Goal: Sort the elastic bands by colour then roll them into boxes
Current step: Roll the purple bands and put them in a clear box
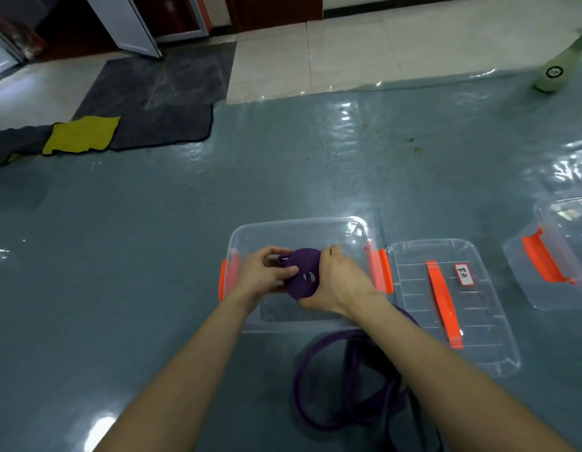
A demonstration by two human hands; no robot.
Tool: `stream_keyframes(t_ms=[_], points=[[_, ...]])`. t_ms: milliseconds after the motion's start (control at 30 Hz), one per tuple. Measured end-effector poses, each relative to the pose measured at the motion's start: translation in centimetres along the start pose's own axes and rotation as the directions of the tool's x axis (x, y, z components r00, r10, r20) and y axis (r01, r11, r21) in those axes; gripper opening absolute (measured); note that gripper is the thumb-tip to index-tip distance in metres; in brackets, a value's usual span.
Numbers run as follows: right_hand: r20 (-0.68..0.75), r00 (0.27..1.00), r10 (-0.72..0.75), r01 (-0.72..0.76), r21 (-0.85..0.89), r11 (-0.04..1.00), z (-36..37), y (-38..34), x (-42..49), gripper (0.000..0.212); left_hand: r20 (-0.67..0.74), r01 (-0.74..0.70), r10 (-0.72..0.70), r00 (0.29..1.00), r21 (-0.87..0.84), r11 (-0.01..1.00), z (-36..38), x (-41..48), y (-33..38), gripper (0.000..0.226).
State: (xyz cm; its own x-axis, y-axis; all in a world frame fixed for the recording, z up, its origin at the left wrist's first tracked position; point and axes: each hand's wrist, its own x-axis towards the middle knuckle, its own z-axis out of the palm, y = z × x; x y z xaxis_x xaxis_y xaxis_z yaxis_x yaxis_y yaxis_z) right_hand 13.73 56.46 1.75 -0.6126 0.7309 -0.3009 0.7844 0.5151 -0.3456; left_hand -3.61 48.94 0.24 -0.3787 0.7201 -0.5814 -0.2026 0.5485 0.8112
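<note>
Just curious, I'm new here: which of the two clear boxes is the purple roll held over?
The middle box, right under the left hand and right hand gripping the purple roll; the other box sits apart at the right edge.

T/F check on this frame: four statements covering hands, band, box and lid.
1. Both the left hand and the right hand grip the rolled purple band over the clear box. True.
2. The lid is clipped onto the box. False: it lies flat on the table to the right of the box, which is open.
3. Loose purple bands lie on the table, nearer the person than the box. True.
4. The yellow cloth lies inside the box. False: it lies far to the left, well apart from the box.
</note>
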Motion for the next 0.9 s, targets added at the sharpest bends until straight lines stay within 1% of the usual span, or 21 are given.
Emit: stream_keyframes(t_ms=[100,200,267,367,533,600,667,700,733,800,867,900], points=[[0.098,0.995,-0.006,0.023,-0.172,0.985,1.5,-0.2,1.6,0.086,-0.033,0.124,-0.124,0.992,0.014,0.992,0.6,1.7,-1.1,0.042],[0.136,0.990,-0.041,0.083,-0.317,0.945,2.4,-0.7,3.0,0.080,-0.062,0.186,-0.185,0.981,0.023,0.982,0.9,3.2,-1.2,0.044],[0.168,0.986,-0.027,0.080,-0.317,0.945,3.0,-0.9,3.8,0.080,-0.075,0.207,-0.202,0.976,0.064,0.976,1.1,4.3,-1.0,0.046],[0.215,0.976,0.020,0.034,-0.245,0.969,3.8,-0.8,4.9,0.083,-0.124,0.225,-0.205,0.971,0.178,0.958,1.4,5.5,-1.4,0.047],[0.259,0.965,0.039,0.025,-0.236,0.971,4.9,-0.9,5.9,0.076,-0.199,0.158,-0.083,0.977,0.401,0.902,1.8,6.6,-2.8,0.046],[0.291,0.953,0.078,-0.010,-0.230,0.973,5.3,-0.8,6.0,0.081,-0.243,0.104,0.042,0.969,0.560,0.822,2.2,6.3,-3.1,0.043],[0.292,0.951,0.098,-0.035,-0.212,0.977,5.2,-0.8,6.0,0.086,-0.268,0.079,0.174,0.948,0.723,0.686,2.7,5.7,-3.0,0.035],[0.295,0.951,0.093,-0.030,-0.211,0.977,5.0,-0.8,5.9,0.086,-0.268,0.081,0.213,0.939,0.779,0.621,3.0,5.5,-2.9,0.030],[0.300,0.950,0.083,-0.021,-0.203,0.979,4.5,-0.8,5.7,0.084,-0.266,0.088,0.233,0.935,0.815,0.573,3.2,5.3,-2.9,0.029],[0.289,0.956,0.055,-0.008,-0.161,0.987,3.1,-1.0,4.8,0.074,-0.255,0.101,0.245,0.935,0.855,0.508,3.3,5.2,-2.6,0.032],[0.223,0.973,0.060,-0.049,-0.052,0.997,1.2,-0.9,3.4,0.059,-0.240,0.111,0.232,0.943,0.881,0.460,2.8,5.2,-2.3,0.038],[0.167,0.984,0.058,-0.060,0.007,0.998,0.2,-0.8,2.3,0.052,-0.229,0.116,0.217,0.949,0.893,0.436,2.5,5.2,-2.2,0.042]])
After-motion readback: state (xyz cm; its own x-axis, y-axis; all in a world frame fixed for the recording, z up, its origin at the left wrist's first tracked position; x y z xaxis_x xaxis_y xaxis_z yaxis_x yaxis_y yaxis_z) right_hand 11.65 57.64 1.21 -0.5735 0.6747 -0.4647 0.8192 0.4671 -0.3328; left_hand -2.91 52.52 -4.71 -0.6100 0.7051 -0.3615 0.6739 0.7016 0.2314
